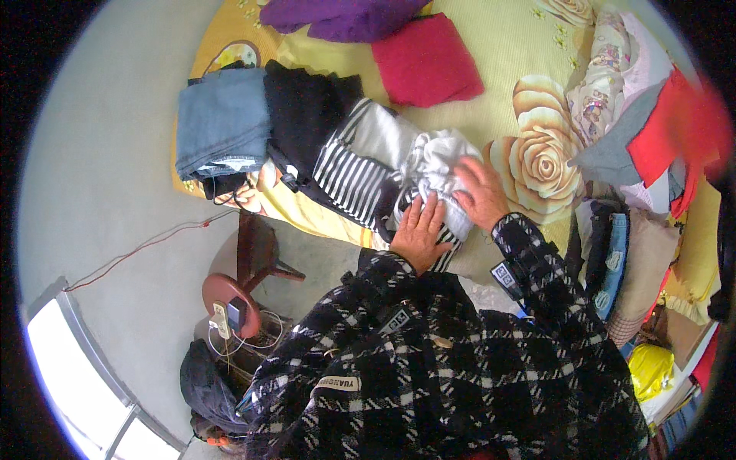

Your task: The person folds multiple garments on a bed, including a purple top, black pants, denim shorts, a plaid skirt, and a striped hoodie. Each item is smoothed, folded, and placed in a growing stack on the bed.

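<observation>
A black-and-white striped garment [349, 186] with a pale grey-white lining or part lies bunched near the bed's front edge. On its crumpled white cloth [441, 157] my right hand [483, 198] rests with fingers apart, some of their tips in the folds. My left hand [420, 234] lies flat on the lower striped part, fingers stretched out. Left of it are a black folded garment [310, 115] and folded blue jeans [224, 126]. Beyond them lie a red folded cloth [429, 61] and a purple cloth [345, 17].
The bed has a yellow flowered sheet [529, 107]. Clothes, among them a grey-and-red garment [652, 130] and jeans [613, 264], pile up on the right. At lower left a round reddish-brown stool [222, 291] carries a power strip [222, 318] and cables.
</observation>
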Motion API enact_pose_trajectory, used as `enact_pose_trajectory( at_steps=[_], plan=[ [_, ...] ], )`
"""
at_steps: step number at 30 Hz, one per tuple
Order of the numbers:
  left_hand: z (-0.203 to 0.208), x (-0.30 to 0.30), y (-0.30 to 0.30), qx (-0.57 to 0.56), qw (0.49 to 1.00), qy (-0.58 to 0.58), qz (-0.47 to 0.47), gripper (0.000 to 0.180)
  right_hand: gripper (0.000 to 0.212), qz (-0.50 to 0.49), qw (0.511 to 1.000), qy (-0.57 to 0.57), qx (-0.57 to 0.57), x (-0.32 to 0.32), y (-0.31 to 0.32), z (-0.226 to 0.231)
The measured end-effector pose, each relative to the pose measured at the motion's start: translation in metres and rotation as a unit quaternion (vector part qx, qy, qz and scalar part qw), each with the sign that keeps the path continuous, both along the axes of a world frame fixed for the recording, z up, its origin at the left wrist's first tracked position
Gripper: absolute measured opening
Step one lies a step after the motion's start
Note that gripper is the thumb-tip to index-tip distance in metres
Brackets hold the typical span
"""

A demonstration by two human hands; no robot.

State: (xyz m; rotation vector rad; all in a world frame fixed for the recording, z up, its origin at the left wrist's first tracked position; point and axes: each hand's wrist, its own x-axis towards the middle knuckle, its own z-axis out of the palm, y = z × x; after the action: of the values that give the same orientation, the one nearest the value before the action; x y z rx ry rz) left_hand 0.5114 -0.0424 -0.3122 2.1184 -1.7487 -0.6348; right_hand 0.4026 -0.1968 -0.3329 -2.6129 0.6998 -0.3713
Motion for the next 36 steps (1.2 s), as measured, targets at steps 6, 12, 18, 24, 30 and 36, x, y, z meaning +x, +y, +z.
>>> enact_pose_trajectory(
  at_steps=[6,12,18,24,30,36],
  plan=[
    [-0.016,0.006,0.009,-0.015,1.000,0.014,-0.017,0.085,0.063,-0.289,0.797,-0.153,0.508,-0.009,-0.003,-0.012],
    [-0.008,0.006,0.009,-0.033,0.997,0.068,-0.001,0.094,0.048,-0.304,0.599,-0.274,0.688,-0.012,0.026,-0.011],
    [0.000,0.021,0.000,-0.013,0.989,0.145,-0.030,0.103,0.035,-0.271,0.566,-0.239,0.741,-0.011,0.034,-0.031],
    [0.012,0.005,-0.009,-0.074,0.956,0.245,-0.143,0.076,0.037,-0.235,0.675,-0.184,0.675,-0.112,-0.029,-0.018],
    [-0.024,0.004,-0.003,-0.071,0.982,0.169,0.035,0.048,0.052,-0.383,0.815,-0.021,0.435,-0.178,-0.065,-0.041],
    [-0.056,0.032,-0.018,-0.012,0.945,0.212,0.250,0.044,0.047,-0.420,0.907,-0.001,-0.022,-0.159,-0.005,-0.025]
  ],
)
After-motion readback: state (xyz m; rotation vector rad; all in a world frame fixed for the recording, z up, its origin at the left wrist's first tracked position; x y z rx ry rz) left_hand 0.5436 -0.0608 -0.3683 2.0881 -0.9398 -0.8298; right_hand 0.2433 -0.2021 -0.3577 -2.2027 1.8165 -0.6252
